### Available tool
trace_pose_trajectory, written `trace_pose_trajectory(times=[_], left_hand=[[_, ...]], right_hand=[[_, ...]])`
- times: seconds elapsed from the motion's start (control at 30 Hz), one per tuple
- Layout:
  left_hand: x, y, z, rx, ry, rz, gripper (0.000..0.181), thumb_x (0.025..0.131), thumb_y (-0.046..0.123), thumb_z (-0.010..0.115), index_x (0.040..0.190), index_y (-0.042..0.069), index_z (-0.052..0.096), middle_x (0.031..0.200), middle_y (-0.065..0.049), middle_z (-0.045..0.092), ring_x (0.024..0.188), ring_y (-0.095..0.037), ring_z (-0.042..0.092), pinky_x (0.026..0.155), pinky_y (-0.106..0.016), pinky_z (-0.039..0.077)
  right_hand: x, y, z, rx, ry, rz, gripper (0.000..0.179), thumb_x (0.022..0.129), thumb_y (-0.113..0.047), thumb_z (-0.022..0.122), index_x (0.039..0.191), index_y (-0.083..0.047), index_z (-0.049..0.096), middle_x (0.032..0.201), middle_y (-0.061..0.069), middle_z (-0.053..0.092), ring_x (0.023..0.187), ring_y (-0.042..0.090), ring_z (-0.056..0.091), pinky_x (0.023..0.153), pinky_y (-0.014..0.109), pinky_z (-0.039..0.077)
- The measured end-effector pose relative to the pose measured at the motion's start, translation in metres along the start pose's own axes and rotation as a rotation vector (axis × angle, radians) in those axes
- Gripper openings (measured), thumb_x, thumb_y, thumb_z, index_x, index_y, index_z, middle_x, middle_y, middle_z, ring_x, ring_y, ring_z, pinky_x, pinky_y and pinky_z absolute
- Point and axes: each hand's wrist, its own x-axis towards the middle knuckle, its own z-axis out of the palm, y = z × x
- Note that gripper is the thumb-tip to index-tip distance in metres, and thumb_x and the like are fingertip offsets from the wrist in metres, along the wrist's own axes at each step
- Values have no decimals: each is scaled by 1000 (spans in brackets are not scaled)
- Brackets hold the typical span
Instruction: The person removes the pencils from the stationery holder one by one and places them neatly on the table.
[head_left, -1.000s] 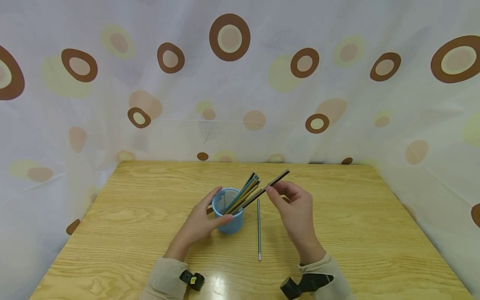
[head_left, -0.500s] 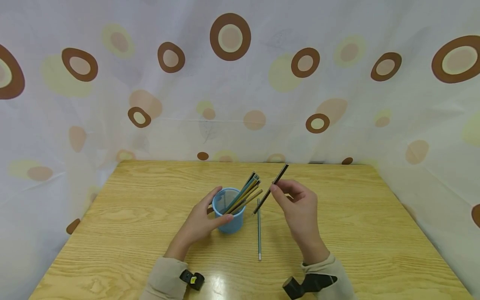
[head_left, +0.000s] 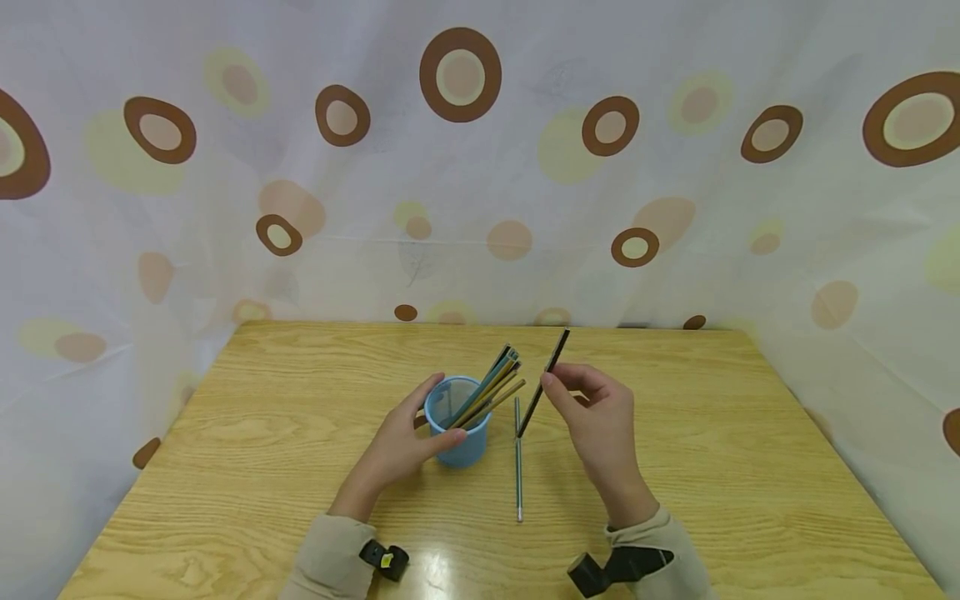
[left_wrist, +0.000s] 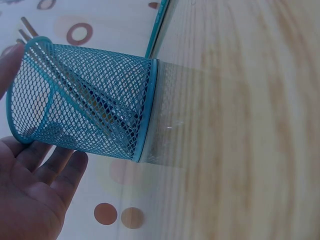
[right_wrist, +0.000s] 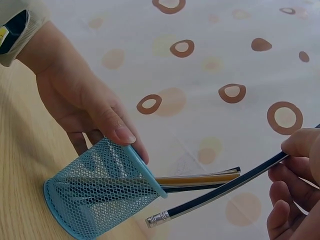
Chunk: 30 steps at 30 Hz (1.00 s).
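Right wrist: fingers pinch a slim pencil near a mesh cup.

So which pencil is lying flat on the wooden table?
The green pencil with the whitish eraser end, right of the blue mesh cup. The right hand pinches the dark pencil, and the remaining pencils lean in the cup.

We see a wood-grain worktop with light glinting near the front; behind it hangs a whitish sheet printed with brown rings and pale spots.
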Motion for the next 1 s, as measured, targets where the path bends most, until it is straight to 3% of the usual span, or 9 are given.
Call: trace_pose_trajectory(times=[1.0], left_hand=[[-1,1,-1,-9,-4,-4,88,83,44,79,156,32,29,151,1,40,135,-28,42,108,-52,38]], right_hand=[[-2,20,-3,-79,-31,86,23,92,-18,74,103,1,73,98,10,70,83,18,64,72,26,55]])
